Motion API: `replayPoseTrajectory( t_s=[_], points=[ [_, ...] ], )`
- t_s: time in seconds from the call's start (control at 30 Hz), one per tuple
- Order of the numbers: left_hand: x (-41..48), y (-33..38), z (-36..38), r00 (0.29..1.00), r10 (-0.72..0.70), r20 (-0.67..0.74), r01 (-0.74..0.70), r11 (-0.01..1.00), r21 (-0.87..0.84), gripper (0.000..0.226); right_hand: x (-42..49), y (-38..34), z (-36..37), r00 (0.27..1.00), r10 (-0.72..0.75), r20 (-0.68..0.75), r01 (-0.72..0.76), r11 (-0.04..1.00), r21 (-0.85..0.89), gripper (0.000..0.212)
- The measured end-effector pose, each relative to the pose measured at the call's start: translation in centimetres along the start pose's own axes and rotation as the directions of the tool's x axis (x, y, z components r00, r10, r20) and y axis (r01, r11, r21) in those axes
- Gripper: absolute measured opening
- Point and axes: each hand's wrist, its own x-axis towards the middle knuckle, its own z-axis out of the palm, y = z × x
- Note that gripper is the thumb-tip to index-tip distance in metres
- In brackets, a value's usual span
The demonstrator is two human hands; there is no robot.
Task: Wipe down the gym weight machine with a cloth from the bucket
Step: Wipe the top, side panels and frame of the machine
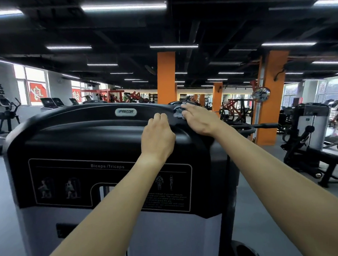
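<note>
The weight machine [83,135] fills the middle of the head view: a black curved top shroud with a Precor badge, a Biceps/Triceps chart and a grey body below. My right hand [199,119] presses a small grey cloth [178,113] flat onto the shroud's upper right corner; most of the cloth is hidden under the fingers. My left hand [158,137] rests just left of it on the shroud's ridge, fingers curled over the edge and holding nothing else. No bucket is in view.
A black upright post [229,183] runs down the machine's right side. Another weight machine with a bench [311,133] stands at the right. Orange pillars [166,77] and more gym equipment stand behind. Treadmills line the left wall [5,115].
</note>
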Motion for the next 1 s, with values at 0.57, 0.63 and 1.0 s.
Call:
replayPoseTrajectory(
  t_s=[0.57, 0.63, 1.0],
  points=[
    [-0.7, -0.9, 0.6, 0.990, 0.137, 0.018, -0.138, 0.985, 0.099, 0.029, -3.1, 0.7, 0.7, 0.995, 0.058, -0.078, -0.056, 0.998, 0.029, 0.054],
    [-0.7, -0.9, 0.6, 0.988, 0.154, 0.014, -0.154, 0.981, 0.121, 0.026, -4.9, 0.3, 1.3, 0.994, 0.029, -0.103, -0.026, 0.999, 0.027, 0.054],
    [-0.6, -1.5, 1.2, 0.990, 0.142, 0.013, -0.142, 0.980, 0.141, 0.036, -2.2, -4.0, 1.1, 0.999, 0.022, -0.033, -0.026, 0.990, -0.137, 0.056]
  ],
)
